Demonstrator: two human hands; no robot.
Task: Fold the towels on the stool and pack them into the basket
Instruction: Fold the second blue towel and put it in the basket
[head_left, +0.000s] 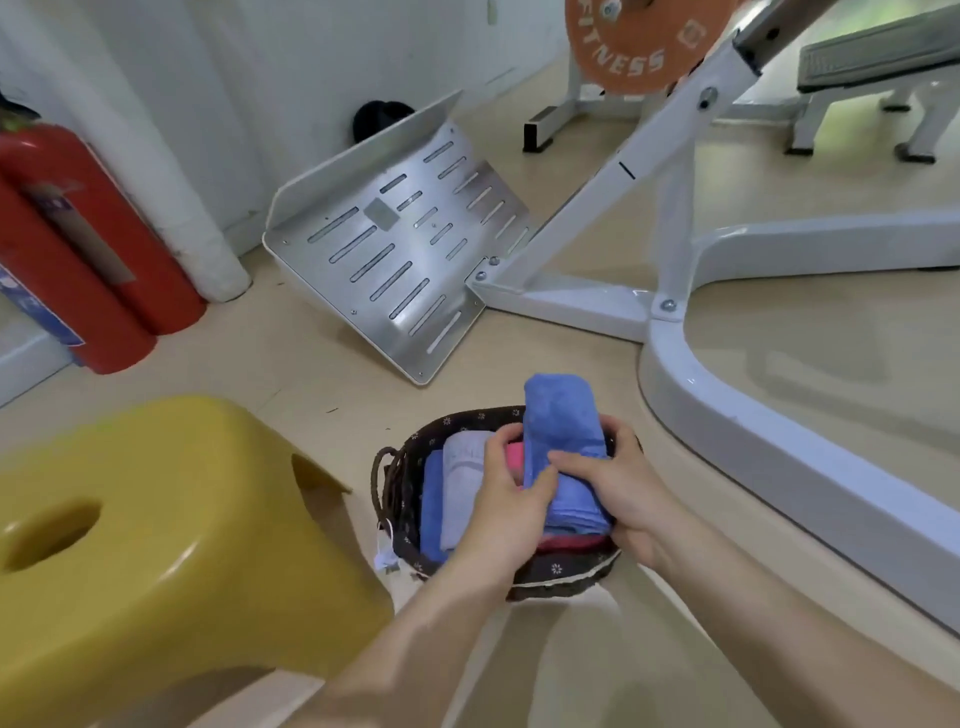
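Both hands are clamped on a folded blue towel (563, 441), working it down into the dark woven basket (561, 571) on the floor, just right of the yellow plastic stool (156, 519). Left hand (511, 499) pinches the towel's near-left edge w/ thumb on top; fingers also seem to hold back the neighbours to keep a slot open. Right hand (618, 488) wraps the towel's right side, thumb across the front, prob. to keep the folds from springing apart as it goes in. Towel stands tilted, far end sticking up past the rim, near end already low inside, so it's not seated yet. Already packed on edge along the left: another blue towel (431, 509), then a pale lavender towel (462, 478); a pink towel (514, 452) peeks between the hands, and something dark red (571, 543) lies under the blue one. Stool top looks bare, so this is likely the last towel. Next: press the far end down flat w/o dragging the others out.
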